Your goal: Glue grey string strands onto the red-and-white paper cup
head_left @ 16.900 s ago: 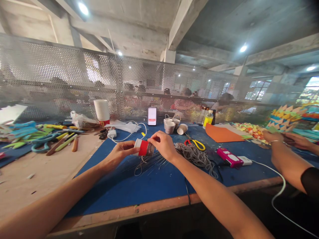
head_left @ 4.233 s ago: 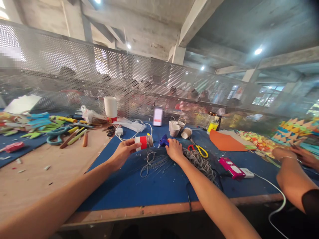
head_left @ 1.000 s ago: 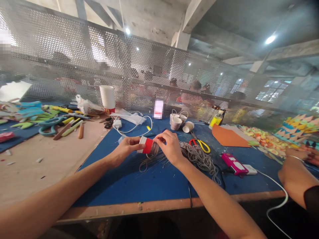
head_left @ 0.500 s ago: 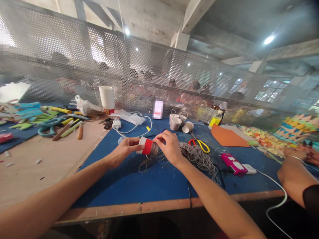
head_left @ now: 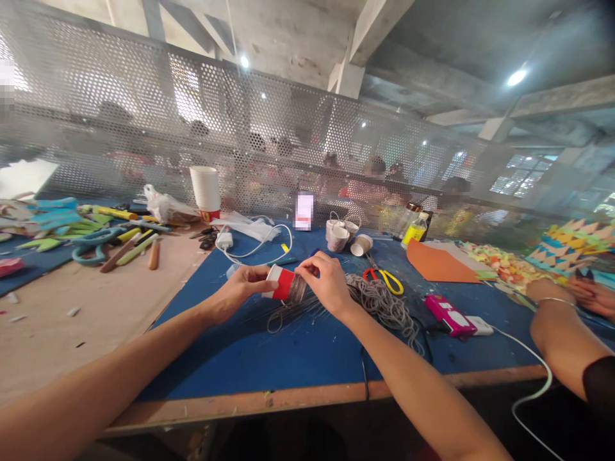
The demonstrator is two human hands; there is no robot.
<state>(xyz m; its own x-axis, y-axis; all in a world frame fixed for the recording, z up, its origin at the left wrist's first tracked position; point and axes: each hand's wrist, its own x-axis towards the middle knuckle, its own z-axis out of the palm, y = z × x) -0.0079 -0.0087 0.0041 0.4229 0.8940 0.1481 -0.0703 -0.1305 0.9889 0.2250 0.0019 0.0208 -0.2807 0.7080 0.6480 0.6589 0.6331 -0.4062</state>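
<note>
My left hand (head_left: 247, 288) is closed around the rim end of a red-and-white paper cup (head_left: 284, 283), which lies tilted on its side just above the blue mat. Grey cord (head_left: 298, 289) is wound about the cup's other end. There my right hand (head_left: 327, 282) pinches with thumb and forefinger at the wound cord; the exact strand is hidden by the fingers. A loose heap of the same grey cord (head_left: 384, 307) lies right of my right hand. Thin wire-like strands (head_left: 307, 312) spread on the mat under the cup.
Scissors (head_left: 391, 282) with red and yellow handles lie behind the cord heap. Several small wrapped cups (head_left: 337, 237) and a paper-cup stack (head_left: 205, 192) stand farther back. A magenta box (head_left: 449, 315) lies right; a co-worker's arm (head_left: 562, 320) reaches in there. Tools (head_left: 137, 246) lie left.
My two hands and the cup stay almost in place. At the right, the co-worker's hand has shifted slightly left.
</note>
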